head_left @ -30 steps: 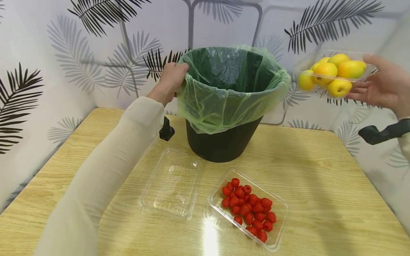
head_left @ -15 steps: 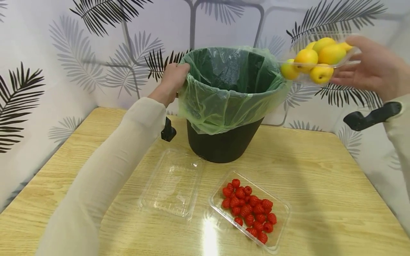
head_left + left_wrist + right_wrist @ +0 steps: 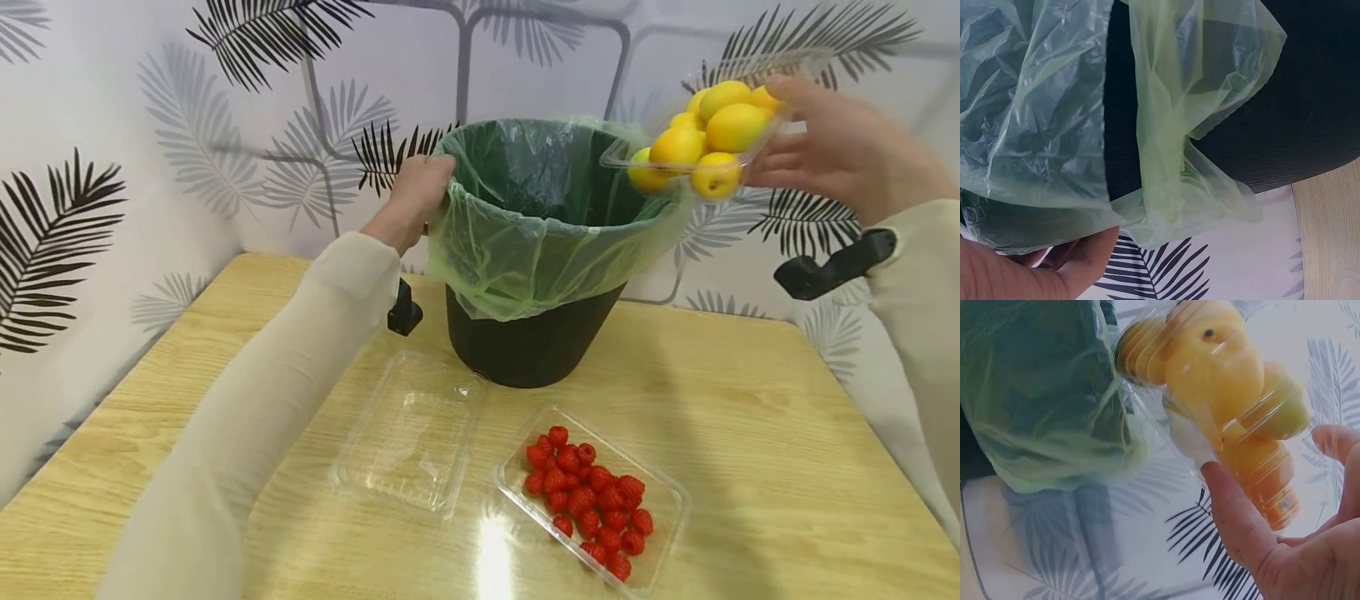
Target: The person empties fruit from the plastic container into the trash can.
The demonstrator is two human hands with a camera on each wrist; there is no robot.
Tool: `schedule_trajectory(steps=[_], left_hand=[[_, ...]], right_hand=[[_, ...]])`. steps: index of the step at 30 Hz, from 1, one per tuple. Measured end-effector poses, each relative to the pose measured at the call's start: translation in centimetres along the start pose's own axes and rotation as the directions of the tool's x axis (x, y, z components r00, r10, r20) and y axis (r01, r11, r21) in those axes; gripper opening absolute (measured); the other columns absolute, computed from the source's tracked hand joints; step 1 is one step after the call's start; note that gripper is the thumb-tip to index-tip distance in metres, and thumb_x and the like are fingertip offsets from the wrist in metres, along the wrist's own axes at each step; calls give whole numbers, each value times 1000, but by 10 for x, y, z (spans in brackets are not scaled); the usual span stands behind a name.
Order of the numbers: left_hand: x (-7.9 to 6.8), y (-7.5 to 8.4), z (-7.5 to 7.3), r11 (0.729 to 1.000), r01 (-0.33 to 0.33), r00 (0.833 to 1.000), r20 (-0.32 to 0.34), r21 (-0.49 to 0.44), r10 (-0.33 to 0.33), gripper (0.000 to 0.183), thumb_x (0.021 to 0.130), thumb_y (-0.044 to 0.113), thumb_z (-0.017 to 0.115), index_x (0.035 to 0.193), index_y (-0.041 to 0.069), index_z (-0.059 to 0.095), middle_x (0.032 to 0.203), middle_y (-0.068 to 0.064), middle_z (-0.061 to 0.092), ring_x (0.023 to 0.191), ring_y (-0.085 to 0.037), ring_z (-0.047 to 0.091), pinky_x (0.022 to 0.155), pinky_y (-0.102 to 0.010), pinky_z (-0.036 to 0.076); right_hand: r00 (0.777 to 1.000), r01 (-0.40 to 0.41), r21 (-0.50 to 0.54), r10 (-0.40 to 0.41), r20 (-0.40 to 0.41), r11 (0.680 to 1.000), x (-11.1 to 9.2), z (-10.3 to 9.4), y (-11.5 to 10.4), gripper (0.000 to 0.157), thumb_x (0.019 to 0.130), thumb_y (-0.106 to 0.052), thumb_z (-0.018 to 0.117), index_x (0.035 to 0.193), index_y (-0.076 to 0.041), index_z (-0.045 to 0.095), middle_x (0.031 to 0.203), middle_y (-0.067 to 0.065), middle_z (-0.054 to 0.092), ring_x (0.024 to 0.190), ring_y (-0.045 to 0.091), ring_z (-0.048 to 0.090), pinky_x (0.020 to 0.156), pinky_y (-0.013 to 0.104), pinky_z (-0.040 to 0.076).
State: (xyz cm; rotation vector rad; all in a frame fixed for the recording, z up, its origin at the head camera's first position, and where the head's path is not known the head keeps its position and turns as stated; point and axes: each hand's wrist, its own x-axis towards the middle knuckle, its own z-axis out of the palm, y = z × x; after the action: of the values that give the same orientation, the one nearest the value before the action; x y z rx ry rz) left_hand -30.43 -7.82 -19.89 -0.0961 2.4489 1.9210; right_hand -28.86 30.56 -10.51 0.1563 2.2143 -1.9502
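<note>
A black bin [image 3: 525, 350] lined with a pale green plastic bag [image 3: 536, 258] stands near the back of the table. My left hand [image 3: 418, 187] grips its left rim, thumb and fingers on the folded-over bag [image 3: 1035, 156]. In my right hand [image 3: 847, 150], a see-through plastic tray [image 3: 618, 158] of yellow mangoes [image 3: 737, 127] is held by its right end. The tray tilts down to the left, and its lower end overlaps the bin's right rim in the head view. Seen from the right wrist, the mangoes [image 3: 1216, 381] lie bunched against the ribbed plastic.
At the front of the table [image 3: 750, 450] lies a clear tray [image 3: 663, 508] with several raspberries [image 3: 581, 500]. Left of it is another transparent plastic tray [image 3: 412, 425]. Leaf-patterned walls [image 3: 247, 167] close in behind the table.
My right hand has carried the tray of mangoes leftward to the bin's right rim, tilting it further. My left hand has stayed at the rim, and the view has shifted slightly.
</note>
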Motion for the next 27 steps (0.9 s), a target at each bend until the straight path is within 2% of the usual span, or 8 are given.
schedule_trajectory(steps=[2,5,8,14,18,21,25,27], left_hand=[[1,-1,1,1000,-18,1000,6,4,18,20,97,26,36,79,18,32,67,4,30,52,-11,27,59,-32,33],[2,-3,1,999,-40,999,-4,15,40,24,97,25,35,75,17,30,57,5,23,45,-10,19,54,-30,29],[2,-4,1,999,-45,999,-18,17,45,22,97,24,35,76,17,30,56,5,23,44,-10,19,53,-30,29],[2,-3,3,999,-40,999,-7,8,40,21,97,25,34,78,17,31,54,6,23,43,-10,19,52,-30,29],[2,-3,3,999,-44,999,-15,6,44,21,97,24,34,77,17,31,54,6,22,43,-10,18,53,-31,29],[1,-3,3,999,-44,999,-16,16,44,20,97,25,34,79,17,30,58,5,22,46,-10,17,57,-32,30],[1,-4,3,999,-41,999,-16,17,41,19,97,26,34,81,17,30,60,4,24,47,-11,18,59,-33,32],[1,-4,3,999,-42,999,-20,12,42,19,97,26,34,80,17,31,59,4,24,47,-10,19,59,-33,32]], right_hand=[[1000,-10,-44,9,-15,999,0,6,-2,78,84,-56,61,146,-39,19,154,7,24,130,29,44,75,30,57],[999,-20,-70,17,-51,997,2,18,-3,87,81,-58,63,150,-39,13,161,4,4,145,33,20,78,30,56],[997,-12,-60,7,-82,998,6,28,-6,90,79,-57,66,150,-36,16,161,2,4,145,32,21,82,33,55],[993,43,-124,-56,-101,991,5,38,-9,88,82,-52,66,151,-27,18,158,7,19,139,30,33,73,32,57],[983,105,-182,-130,-128,978,3,44,-11,83,83,-48,67,148,-21,23,131,2,43,115,26,51,66,30,58],[972,142,-217,-178,-156,966,3,49,-11,73,84,-46,67,141,-19,31,112,-5,43,97,20,52,62,30,57],[961,165,-251,-213,-178,954,4,54,-10,67,84,-46,68,136,-21,33,111,-5,43,94,19,52,61,30,57],[958,161,-269,-216,-190,949,4,55,-8,75,85,-46,67,143,-24,26,124,-3,42,95,20,51,63,30,57]])
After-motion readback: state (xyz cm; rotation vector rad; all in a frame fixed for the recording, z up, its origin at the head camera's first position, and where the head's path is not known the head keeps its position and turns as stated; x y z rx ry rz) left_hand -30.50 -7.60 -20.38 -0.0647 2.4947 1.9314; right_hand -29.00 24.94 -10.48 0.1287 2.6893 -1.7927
